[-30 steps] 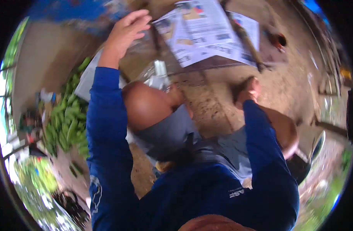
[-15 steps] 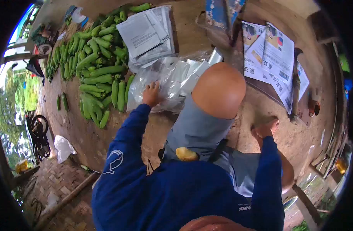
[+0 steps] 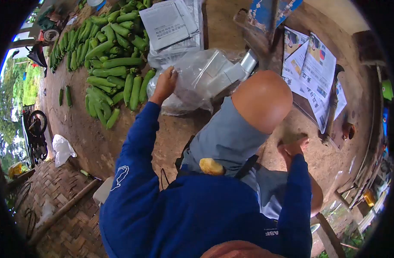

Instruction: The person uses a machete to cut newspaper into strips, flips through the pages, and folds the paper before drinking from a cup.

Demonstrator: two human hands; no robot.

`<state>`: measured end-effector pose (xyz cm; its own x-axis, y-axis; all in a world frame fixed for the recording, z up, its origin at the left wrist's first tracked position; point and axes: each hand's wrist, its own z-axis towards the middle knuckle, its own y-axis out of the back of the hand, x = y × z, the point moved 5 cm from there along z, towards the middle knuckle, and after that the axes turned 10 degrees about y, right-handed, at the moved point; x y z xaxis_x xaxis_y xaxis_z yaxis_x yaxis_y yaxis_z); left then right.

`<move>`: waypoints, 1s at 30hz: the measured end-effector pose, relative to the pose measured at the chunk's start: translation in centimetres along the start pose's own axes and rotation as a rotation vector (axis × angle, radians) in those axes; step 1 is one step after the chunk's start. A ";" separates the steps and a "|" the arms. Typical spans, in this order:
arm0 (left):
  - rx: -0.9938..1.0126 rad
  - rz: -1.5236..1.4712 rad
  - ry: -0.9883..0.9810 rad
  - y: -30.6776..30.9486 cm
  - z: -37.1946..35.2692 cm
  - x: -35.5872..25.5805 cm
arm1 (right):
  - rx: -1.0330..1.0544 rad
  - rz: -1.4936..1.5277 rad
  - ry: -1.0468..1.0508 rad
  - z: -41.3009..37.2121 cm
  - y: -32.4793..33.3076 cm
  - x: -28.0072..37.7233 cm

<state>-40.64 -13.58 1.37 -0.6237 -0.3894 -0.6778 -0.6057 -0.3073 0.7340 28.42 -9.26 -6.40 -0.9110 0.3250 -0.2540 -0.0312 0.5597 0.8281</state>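
My left hand (image 3: 166, 84) is closed on the near-left edge of a clear plastic bag (image 3: 186, 75), fingers bunched at the film. Silvery-white folded packets (image 3: 222, 75) lie in or under the bag, beside my raised knee. Just left of this hand is a large heap of long green gourds (image 3: 115, 71). Beyond the bag sits a stack of cut newspaper sheets (image 3: 169, 26). My right hand (image 3: 293, 147) is low beside my folded leg, thumb and fingers apart, holding nothing visible. A yellowish rounded lump (image 3: 212, 166) rests at my lap.
Printed newspaper sheets (image 3: 311, 71) lie at the right, with a long dark tool (image 3: 333, 101) across them. A blue-painted metal piece (image 3: 272, 15) stands at the back. Two small gourds (image 3: 68, 95) lie apart at left, above a white plastic bag (image 3: 63, 149) near the platform's edge.
My left hand has gone from lying spread on the plastic bag to closing on its edge, and the film there is lifted. My right hand stays low by my leg. The view has shifted slightly.
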 end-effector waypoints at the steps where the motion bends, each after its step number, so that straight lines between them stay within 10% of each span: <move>1: -0.007 -0.049 0.007 0.9 -0.2 -1.7 | 0.011 -0.002 0.000 0.2 -0.3 -0.1; 8: 0.063 0.026 -0.044 6.4 -0.5 -7.3 | -0.045 0.126 -0.043 4.0 -3.5 -1.6; 12: -0.195 0.624 -0.231 5.0 -0.6 -5.9 | -0.268 0.343 -0.046 3.1 -2.5 -1.3; 17: -0.125 0.611 -0.684 0.9 -4.7 -10.7 | -0.218 0.561 -0.052 -2.6 2.3 1.4; 23: 0.757 0.708 -0.171 -1.9 -6.9 -2.0 | -0.219 0.484 -0.116 -4.5 4.8 2.4; 24: 0.715 0.414 -0.373 -4.1 -9.0 4.1 | -0.230 0.450 -0.127 -4.3 5.1 2.7; 30: 1.023 0.296 -0.154 -8.4 -16.0 -0.8 | -0.175 0.720 -0.140 -5.2 4.8 4.1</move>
<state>-27.11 -24.59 -3.56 -0.8256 -0.1932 -0.5302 -0.5016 0.6817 0.5326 22.39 -9.17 -0.88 -0.6708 0.6648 0.3287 0.4766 0.0468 0.8779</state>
